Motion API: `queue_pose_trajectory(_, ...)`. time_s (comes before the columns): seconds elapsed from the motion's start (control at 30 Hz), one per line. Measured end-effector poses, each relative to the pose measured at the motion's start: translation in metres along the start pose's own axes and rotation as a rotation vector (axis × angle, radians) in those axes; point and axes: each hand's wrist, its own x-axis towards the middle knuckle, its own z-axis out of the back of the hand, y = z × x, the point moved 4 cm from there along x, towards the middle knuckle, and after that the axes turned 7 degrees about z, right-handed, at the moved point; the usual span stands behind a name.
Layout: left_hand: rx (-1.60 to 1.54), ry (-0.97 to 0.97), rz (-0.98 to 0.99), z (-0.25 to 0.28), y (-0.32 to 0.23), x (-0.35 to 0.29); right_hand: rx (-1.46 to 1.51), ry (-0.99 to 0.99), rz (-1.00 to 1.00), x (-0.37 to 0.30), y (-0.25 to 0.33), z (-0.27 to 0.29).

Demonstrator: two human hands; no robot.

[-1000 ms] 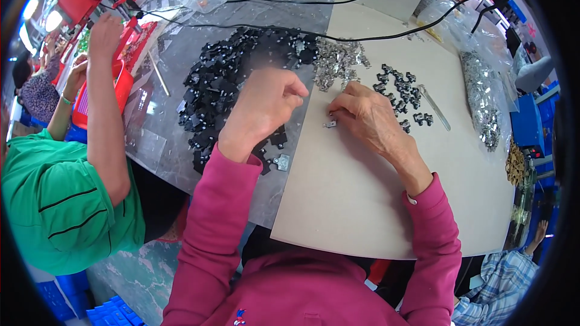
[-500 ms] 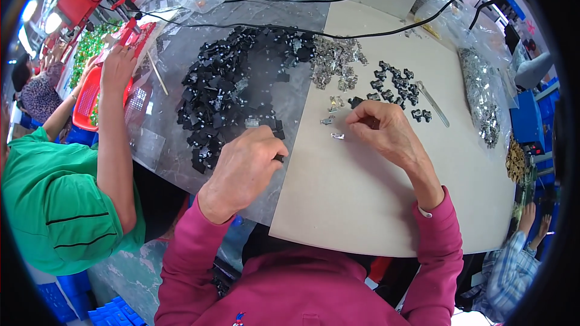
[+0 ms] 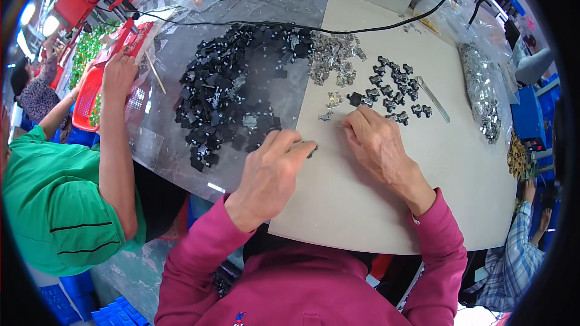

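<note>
My left hand (image 3: 272,172) is closed on a small black plastic piece (image 3: 312,152), which sticks out past the fingertips over the beige board. To its right, my right hand (image 3: 380,148) is in a pinch, with a thin metal sliver showing at the fingertips; most of that part is hidden. Just beyond the right fingers lie a few loose metal clips (image 3: 326,116) and a black piece (image 3: 355,99). A group of black pieces with metal on them (image 3: 396,81) sits farther right. Metal tweezers (image 3: 434,99) rest beside that group.
A large heap of black pieces (image 3: 208,93) covers the grey sheet at left. Silvery clips (image 3: 335,57) are piled at the back. A black cable (image 3: 272,25) crosses the far side. A plastic bag of metal parts (image 3: 480,93) stands right. A green-sleeved co-worker (image 3: 66,199) sits left.
My left hand has moved right, from the grey sheet to the beige board, with the black piece. A metal clip near my right fingers is gone from its spot. The right hand has shifted slightly nearer.
</note>
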Motion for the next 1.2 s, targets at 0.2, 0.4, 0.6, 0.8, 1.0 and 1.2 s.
queue_pose_trajectory(0.2,-0.013,0.003,0.088,0.007,0.009,-0.008,0.164,-0.009,-0.032,0.004,0.0,0.002)
queue_pose_trajectory(0.4,0.144,0.02,0.25,-0.007,-0.008,-0.002,0.265,-0.006,0.065,0.039,0.014,-0.019)
queue_pose_trajectory(0.6,0.049,0.01,0.237,-0.007,-0.007,-0.006,0.293,0.115,-0.02,0.055,0.01,-0.044)
queue_pose_trajectory(0.8,-0.188,-0.008,0.063,-0.009,0.002,-0.007,0.248,0.267,-0.093,0.064,0.009,-0.054)
queue_pose_trajectory(1.0,-0.564,-0.043,0.314,0.014,0.018,-0.011,0.296,0.165,-0.062,0.052,0.02,-0.027)
queue_pose_trajectory(1.2,-1.037,-0.052,0.588,0.033,0.027,0.024,0.567,0.399,-0.123,0.006,0.032,-0.001)
